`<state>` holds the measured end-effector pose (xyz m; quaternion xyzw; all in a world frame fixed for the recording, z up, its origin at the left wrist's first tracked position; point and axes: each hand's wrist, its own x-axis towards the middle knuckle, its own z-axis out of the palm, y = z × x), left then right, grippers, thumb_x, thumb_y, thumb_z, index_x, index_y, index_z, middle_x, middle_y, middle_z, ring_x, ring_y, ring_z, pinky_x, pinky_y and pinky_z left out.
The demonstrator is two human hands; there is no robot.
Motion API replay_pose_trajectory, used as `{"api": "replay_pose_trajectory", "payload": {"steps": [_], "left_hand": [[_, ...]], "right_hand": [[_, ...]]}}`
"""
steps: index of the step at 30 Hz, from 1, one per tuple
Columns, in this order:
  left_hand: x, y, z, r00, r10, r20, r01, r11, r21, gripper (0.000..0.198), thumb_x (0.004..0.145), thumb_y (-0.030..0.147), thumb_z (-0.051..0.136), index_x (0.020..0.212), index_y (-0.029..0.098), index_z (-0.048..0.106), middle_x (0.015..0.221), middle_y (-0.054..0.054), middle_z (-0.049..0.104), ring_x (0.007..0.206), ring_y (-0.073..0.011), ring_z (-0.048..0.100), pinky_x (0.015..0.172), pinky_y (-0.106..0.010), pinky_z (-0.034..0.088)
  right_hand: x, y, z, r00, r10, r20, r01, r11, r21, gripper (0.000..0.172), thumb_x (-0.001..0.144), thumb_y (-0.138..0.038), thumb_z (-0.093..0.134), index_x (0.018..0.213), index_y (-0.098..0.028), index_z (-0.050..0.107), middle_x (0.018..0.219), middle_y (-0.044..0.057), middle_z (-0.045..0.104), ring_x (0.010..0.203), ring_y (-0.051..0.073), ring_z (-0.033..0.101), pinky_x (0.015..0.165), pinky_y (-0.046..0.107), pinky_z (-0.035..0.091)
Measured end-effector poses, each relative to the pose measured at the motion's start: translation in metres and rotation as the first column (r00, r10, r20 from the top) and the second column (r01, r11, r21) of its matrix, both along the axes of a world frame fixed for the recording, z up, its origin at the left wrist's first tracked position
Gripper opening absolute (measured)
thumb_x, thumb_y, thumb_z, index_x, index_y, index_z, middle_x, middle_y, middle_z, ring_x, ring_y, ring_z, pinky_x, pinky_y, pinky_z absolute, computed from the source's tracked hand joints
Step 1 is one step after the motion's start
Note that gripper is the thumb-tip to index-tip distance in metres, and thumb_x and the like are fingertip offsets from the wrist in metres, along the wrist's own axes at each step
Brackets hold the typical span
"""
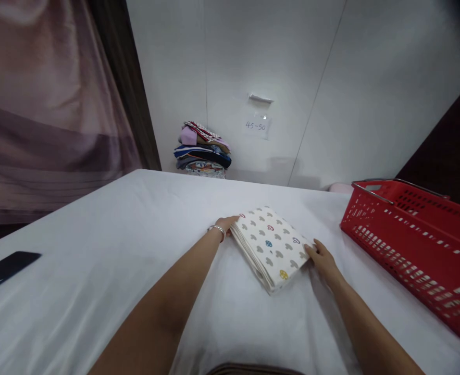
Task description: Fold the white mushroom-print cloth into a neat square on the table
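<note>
A folded white cloth [272, 242] with a print of grey mushroom-like shapes and a few coloured ones lies between my hands, turned at an angle on the white-covered surface. My left hand [228, 224], with a silver bracelet at the wrist, grips the cloth's left corner; its fingers are partly hidden by the fabric. At the right corner, my right hand [322, 260] pinches the edge, thumb on top and the other fingers beside or under it. Several layers show along the cloth's near left side.
A red plastic basket [417, 245] with metal handles stands at the right. A dark flat object [7, 268] lies at the left edge. Behind the white surface [108, 229] sits a stack of folded clothes [203, 148] against the wall. A curtain [50, 104] hangs at the left.
</note>
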<state>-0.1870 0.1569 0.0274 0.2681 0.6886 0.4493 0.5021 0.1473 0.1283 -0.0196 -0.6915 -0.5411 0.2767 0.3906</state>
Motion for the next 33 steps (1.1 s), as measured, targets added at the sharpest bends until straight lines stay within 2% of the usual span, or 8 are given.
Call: {"api": "replay_pose_trajectory", "payload": {"steps": [5,10,14,18,21,24,29,33], "left_hand": [[-0.013,-0.006,0.003,0.98,-0.083,-0.18,0.069,0.994,-0.081,0.025,0.057,0.034,0.073,0.066,0.015,0.059,0.059,-0.008,0.06,0.063,-0.0218,0.06,0.047,-0.026,0.042],[-0.036,-0.043,-0.004,0.943,-0.138,-0.303,0.121,0.99,-0.075,0.029,0.059,0.043,0.069,0.056,0.018,0.055,0.044,-0.002,0.051,0.053,-0.0188,0.055,0.044,-0.025,0.036],[-0.041,-0.078,-0.014,0.904,-0.156,-0.399,0.138,0.988,-0.074,0.033,0.064,0.051,0.061,0.063,0.019,0.053,0.044,0.001,0.05,0.048,-0.0167,0.054,0.043,-0.024,0.035],[-0.038,-0.093,-0.017,0.822,-0.187,-0.537,0.166,0.982,-0.089,0.038,0.066,0.058,0.055,0.066,0.02,0.051,0.045,0.0,0.053,0.047,-0.0176,0.055,0.046,-0.026,0.036],[-0.035,-0.094,-0.015,0.761,-0.213,-0.613,0.195,0.976,-0.098,0.04,0.069,0.06,0.051,0.066,0.02,0.051,0.048,-0.001,0.056,0.048,-0.0182,0.055,0.05,-0.027,0.036],[-0.032,-0.097,-0.015,0.705,-0.153,-0.692,0.181,0.983,-0.033,0.044,0.071,0.063,0.047,0.067,0.02,0.052,0.058,-0.003,0.06,0.057,-0.0194,0.057,0.055,-0.027,0.037],[-0.025,-0.107,-0.023,0.601,0.008,-0.799,0.159,0.979,0.129,0.048,0.075,0.063,0.043,0.093,0.02,0.056,0.093,-0.007,0.062,0.079,-0.0208,0.058,0.064,-0.029,0.04],[-0.026,-0.114,-0.023,0.507,0.134,-0.851,0.293,0.902,0.317,0.041,0.078,0.05,0.049,0.109,0.024,0.055,0.113,-0.007,0.053,0.094,-0.0207,0.054,0.078,-0.031,0.041]], "right_hand": [[0.002,0.02,0.004,0.993,0.093,0.07,-0.093,0.996,-0.005,0.064,0.064,-0.043,0.062,0.121,-0.016,0.052,0.102,0.01,0.063,0.091,0.026,0.059,0.082,0.04,0.045],[-0.014,0.054,0.017,0.966,0.254,-0.043,-0.245,0.958,0.147,0.066,0.063,-0.035,0.063,0.124,-0.013,0.048,0.092,0.007,0.065,0.075,0.021,0.061,0.068,0.036,0.05],[-0.043,0.088,0.027,0.954,0.297,0.047,-0.301,0.938,0.17,0.06,0.066,-0.033,0.06,0.122,-0.015,0.049,0.099,0.008,0.064,0.082,0.021,0.061,0.075,0.036,0.049],[-0.06,0.099,0.023,0.959,0.242,0.146,-0.262,0.955,0.14,0.042,0.063,-0.029,0.063,0.102,-0.013,0.062,0.103,0.012,0.063,0.1,0.028,0.055,0.089,0.044,0.04],[-0.059,0.083,0.023,0.962,0.2,0.186,-0.232,0.957,0.175,0.039,0.066,-0.03,0.06,0.101,-0.014,0.062,0.112,0.014,0.059,0.108,0.028,0.05,0.094,0.044,0.034],[-0.054,0.046,0.03,0.962,0.182,0.204,-0.235,0.932,0.277,0.036,0.074,-0.032,0.052,0.104,-0.014,0.06,0.115,0.013,0.057,0.105,0.025,0.051,0.091,0.042,0.037],[-0.056,-0.034,0.039,0.908,0.391,0.149,-0.416,0.813,0.408,0.023,0.08,-0.035,0.048,0.09,-0.019,0.063,0.091,0.005,0.065,0.085,0.018,0.058,0.077,0.032,0.046],[-0.061,-0.071,0.031,0.884,0.387,0.262,-0.467,0.733,0.495,0.017,0.083,-0.031,0.048,0.084,-0.022,0.063,0.086,0.004,0.063,0.085,0.019,0.057,0.078,0.034,0.045]]}}
